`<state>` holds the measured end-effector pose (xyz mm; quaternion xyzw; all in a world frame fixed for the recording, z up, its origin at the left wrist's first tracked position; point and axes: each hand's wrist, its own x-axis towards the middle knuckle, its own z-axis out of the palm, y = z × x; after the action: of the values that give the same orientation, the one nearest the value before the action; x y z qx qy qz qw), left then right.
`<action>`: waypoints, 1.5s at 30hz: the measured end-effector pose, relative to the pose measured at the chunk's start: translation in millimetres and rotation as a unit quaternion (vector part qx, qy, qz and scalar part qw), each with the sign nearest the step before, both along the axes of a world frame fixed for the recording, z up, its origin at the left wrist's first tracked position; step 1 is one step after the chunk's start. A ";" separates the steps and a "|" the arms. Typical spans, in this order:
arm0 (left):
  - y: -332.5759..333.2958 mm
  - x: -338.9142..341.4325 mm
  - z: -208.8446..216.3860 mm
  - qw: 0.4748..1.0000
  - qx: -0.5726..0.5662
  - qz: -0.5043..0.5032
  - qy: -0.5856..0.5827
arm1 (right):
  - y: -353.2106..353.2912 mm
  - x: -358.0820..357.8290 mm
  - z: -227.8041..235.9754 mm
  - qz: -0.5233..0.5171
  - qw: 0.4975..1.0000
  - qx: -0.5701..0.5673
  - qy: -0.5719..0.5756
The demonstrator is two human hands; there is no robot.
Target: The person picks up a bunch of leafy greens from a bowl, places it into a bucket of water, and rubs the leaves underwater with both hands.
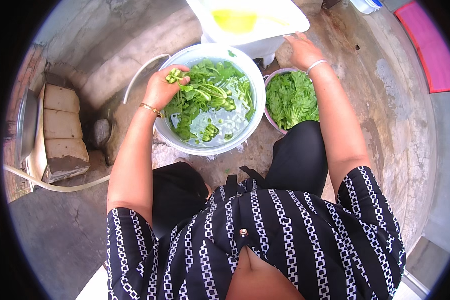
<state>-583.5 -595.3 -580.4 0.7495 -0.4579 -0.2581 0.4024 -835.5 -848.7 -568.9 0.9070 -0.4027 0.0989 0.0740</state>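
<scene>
A round white tub [259, 95] of water stands in front of me, with leafy greens [205, 90] floating in it. My left hand [161, 90] is closed around the stems of a bunch of greens [174, 76] at the tub's left rim; the leaves of this bunch trail toward the water. Out to the right, my right hand [305, 52] has its fingers stretched out and holds nothing. Its fingertips are by the edge of a white sink-like basin [297, 17]; whether they touch it I cannot tell. Below that hand sits a smaller pinkish basin [270, 117] heaped with greens [292, 97].
A pale hose [140, 72] runs behind the tub's left side, and another length of hose [60, 187] lies at lower left. Tan blocks [62, 120] and a grey metal pan [27, 125] stand by the left wall. A pink mat [430, 47] is at far right.
</scene>
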 end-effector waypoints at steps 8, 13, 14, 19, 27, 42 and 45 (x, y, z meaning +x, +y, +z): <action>3.4 -4.0 1.5 1.000 -0.011 -0.012 -0.013 | 71.8 53.9 -4.5 0.190 0.958 0.099 -0.193; 9.3 3.3 -0.9 1.000 -0.012 -0.005 -0.016 | 112.9 71.0 -0.4 0.299 0.844 0.442 -0.055; 11.5 3.9 -2.4 1.000 -0.014 0.001 -0.009 | 126.2 68.4 -3.6 0.331 0.809 0.476 -0.101; 12.2 -0.1 -0.3 0.999 -0.017 -0.039 -0.014 | 138.1 82.1 -31.6 0.248 0.877 0.370 -0.180; 7.3 -12.9 -2.8 0.995 -0.019 -0.013 -0.097 | 124.1 97.0 -48.5 0.287 0.753 0.478 -0.350; 7.9 -16.0 -4.2 0.984 -0.128 -0.043 -0.114 | 139.3 110.5 -41.8 0.262 0.750 0.497 -0.349; 11.5 -13.2 -11.7 0.991 -0.066 -0.018 -0.115 | 140.8 108.4 -49.3 0.278 0.716 0.536 -0.350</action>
<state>-596.8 -583.8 -592.1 0.7375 -0.5311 -0.1463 0.3907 -727.0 -707.9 -618.1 0.7667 -0.1149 0.1932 -0.6014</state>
